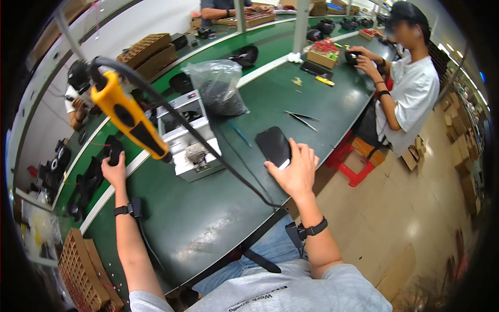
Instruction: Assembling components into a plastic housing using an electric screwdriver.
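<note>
My left hand [115,169] is stretched out over the green belt at the left. Its fingers are closed round a black plastic part [113,150], whose exact kind I cannot make out. My right hand [297,169] grips a black smartphone [273,145] by its near end, thumb on one side and fingers on the other. Whether the phone rests on the green table or is slightly raised, I cannot tell. Between my hands hangs a yellow-handled electric screwdriver [130,115] on a black cable. Beneath it stands a white metal box-shaped machine [200,154].
Tweezers [301,119] and a blue stick [239,133] lie beyond the phone. A clear bag of black parts [221,91] sits behind the machine. At the right, a co-worker [410,78] handles a black part near a box of red pieces [323,52]. Cardboard dividers [78,270] stand lower left.
</note>
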A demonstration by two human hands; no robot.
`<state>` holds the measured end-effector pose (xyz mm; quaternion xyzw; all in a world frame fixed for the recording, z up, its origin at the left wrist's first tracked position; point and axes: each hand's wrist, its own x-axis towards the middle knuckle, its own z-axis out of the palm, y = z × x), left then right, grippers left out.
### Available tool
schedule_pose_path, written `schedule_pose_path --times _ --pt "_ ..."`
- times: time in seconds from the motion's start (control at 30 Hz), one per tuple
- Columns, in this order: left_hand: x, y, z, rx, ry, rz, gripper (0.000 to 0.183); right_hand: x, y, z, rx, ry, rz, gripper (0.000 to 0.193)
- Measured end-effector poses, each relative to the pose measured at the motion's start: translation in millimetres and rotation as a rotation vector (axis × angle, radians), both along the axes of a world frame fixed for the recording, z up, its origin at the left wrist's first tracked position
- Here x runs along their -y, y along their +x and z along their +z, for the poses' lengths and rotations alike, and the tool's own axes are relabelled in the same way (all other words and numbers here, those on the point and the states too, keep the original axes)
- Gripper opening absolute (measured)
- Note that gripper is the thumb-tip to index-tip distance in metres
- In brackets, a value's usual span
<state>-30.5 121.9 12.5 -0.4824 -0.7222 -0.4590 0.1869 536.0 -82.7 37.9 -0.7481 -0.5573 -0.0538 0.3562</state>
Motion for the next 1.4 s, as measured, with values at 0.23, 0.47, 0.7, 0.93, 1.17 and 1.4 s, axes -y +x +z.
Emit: schedule_pose_path --times 0.23,0.47,0.7,0.93,1.17,1.4 --pt "101 89 49 -0.097 0.097 -0.459 0.040 8 12 -4 0.013 0.023 -0.025 0.093" --pt "222 132 90 -0.273 -0.080 -0.822 0.045 53 0 20 -0.286 0.573 0.099 0.045" --pt "245 183 82 -0.349 -0.235 -1.358 0.055 108 -96 82 -0.219 0.423 1.177 0.025" --pt "231 225 59 -0.235 -0.291 -1.567 0.058 83 -103 70 -0.141 0.059 0.857 0.023" --pt "221 234 41 -0.048 -0.244 -1.656 0.063 73 -105 61 -0.132 -0.141 0.698 0.024" --pt "227 237 37 0.206 -0.231 -1.590 0.095 58 -118 68 -0.027 -0.263 0.614 0.036"
